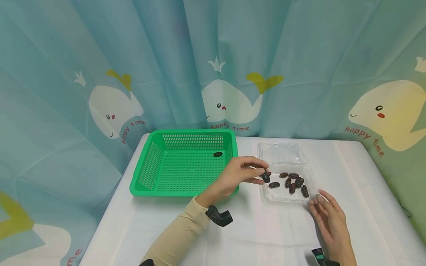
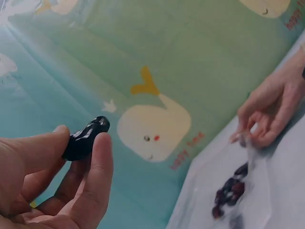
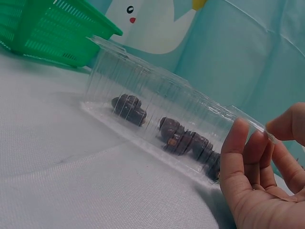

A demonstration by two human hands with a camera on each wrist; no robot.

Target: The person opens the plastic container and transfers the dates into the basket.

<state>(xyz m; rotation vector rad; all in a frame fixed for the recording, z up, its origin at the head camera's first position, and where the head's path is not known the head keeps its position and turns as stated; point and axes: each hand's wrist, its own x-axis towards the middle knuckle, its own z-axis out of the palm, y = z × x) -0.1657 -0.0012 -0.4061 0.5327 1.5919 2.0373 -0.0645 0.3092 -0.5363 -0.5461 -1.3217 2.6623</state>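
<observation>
Left hand (image 1: 244,171): grip pinches one dark, glossy dried date (image 2: 86,139) between thumb and fingertips, raised by the left rim of the clear plastic clamshell (image 1: 289,199). Right hand (image 1: 328,218): grip pinches too, thumb and fingers on the thin rim at the clamshell's near right corner. Clamshell sits between the two grips on the white-covered table (image 1: 253,232); lid (image 1: 282,153) folded back, beyond the left grip and slightly right of it. Loose dates (image 1: 292,188) lie inside, right of the left grip, most bunched toward the right grip's side. Green mesh basket (image 1: 159,193) stands left of the left grip, wrist seen against its near right corner. Lone date (image 1: 217,154) lies in it, beyond and left of that grip.

Risks, judged from the pose: date looks smooth and is held by fingertips only, so a loose pinch could drop it onto the rim or the table just under the left grip. Clamshell looks light and flimsy; a tug or push from the right grip could flex or tip it and roll the dates. Left fingers may clip the left wall, being so near. Low forearm might catch the basket rim and shove it.
</observation>
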